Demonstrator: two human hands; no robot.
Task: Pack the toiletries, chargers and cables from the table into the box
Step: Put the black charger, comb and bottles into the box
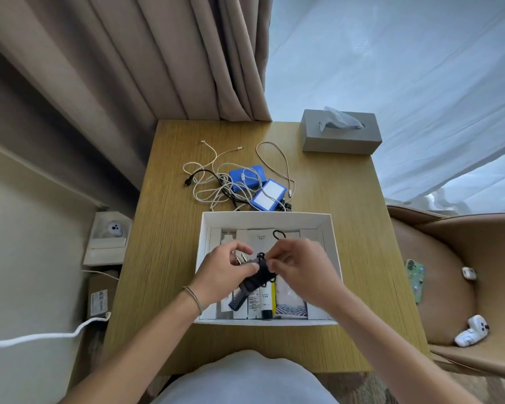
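Observation:
A white box sits open on the wooden table, holding white toiletry packets, a dark comb and a tube with a black cap. Over the box my left hand grips a black charger with metal prongs. My right hand pinches its black cable, which loops up toward the box's far side. Beyond the box lie tangled beige cables, a black cable and two blue battery packs.
A grey tissue box stands at the table's far right corner. A tan chair on the right carries a phone, an earbud case and a white controller. Curtains hang behind; cartons and a white cord sit on the floor at left.

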